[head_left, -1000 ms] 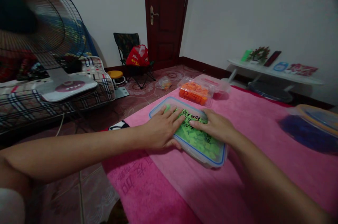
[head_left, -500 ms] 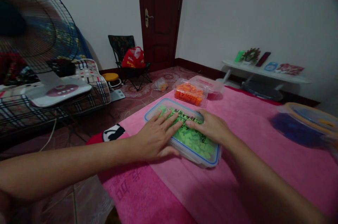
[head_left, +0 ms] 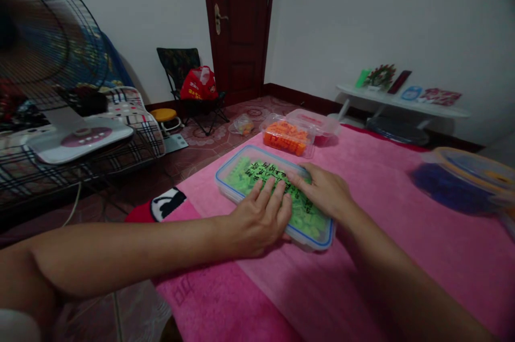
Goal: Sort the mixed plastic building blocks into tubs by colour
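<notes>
A flat, clear plastic food container (head_left: 235,170) with a blue seal line lies on the pink cloth, lid on. Small green pieces show through it, and black handwriting covers the lid. My left hand (head_left: 261,218) wraps over its near edge, its fingers side by side on the lid and the thumb low by the rim, mostly hidden. My right hand (head_left: 325,186) grips the far right edge, thumb on top of the lid, the other fingers partly hidden behind the edge.
Behind the container stands a clear box of orange pieces (head_left: 285,138) beside a pinkish box (head_left: 317,123). At right sits a round tub of dark blue pieces (head_left: 450,186). The pink cloth (head_left: 386,191) covers the table. A running fan (head_left: 76,140) stands left.
My left hand has slid right and nearer along the lid, its fingers drawing together and uncovering more writing. My right hand stays at the far right edge. The view has shifted slightly.
</notes>
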Motion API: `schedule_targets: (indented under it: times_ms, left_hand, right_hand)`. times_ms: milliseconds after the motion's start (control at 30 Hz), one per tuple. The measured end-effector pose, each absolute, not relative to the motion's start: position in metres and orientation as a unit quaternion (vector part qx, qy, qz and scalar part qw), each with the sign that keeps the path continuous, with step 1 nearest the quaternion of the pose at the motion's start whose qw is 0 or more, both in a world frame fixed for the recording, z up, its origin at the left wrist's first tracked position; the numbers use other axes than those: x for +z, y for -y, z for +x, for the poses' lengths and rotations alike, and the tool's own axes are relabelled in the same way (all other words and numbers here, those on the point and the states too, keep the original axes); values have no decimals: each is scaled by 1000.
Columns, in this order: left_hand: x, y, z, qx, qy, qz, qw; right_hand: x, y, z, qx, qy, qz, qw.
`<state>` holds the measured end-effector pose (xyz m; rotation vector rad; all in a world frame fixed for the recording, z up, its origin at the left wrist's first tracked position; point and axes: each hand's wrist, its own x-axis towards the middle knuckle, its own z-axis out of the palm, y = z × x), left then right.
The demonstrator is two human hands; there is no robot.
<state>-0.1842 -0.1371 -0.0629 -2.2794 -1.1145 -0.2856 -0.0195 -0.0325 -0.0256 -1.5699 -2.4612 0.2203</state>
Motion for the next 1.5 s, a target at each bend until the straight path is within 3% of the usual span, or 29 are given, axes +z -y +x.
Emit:
schedule_targets:
  times_ms: [633, 1067, 1267, 1400, 1500]
  left_hand:
    - [-52, 146, -152, -71, 534, -816, 209]
    - [-48, 142, -162, -112, 529, -827, 154]
    - [-37, 153, -202, -145, 454, -876, 72]
    - [-43, 156, -244, -228, 575, -785, 41]
    - [-54, 151, -259, -260, 648, -714, -48]
  right_hand:
    - [-25, 35, -22, 76, 827, -545, 110]
    - [-28, 34, -22, 85, 825, -542, 134]
    - [-34, 28, -3, 146, 813, -539, 164]
    - [-43, 25, 17, 218, 803, -516, 201]
    - [-48, 29, 26, 284, 785, -500, 230]
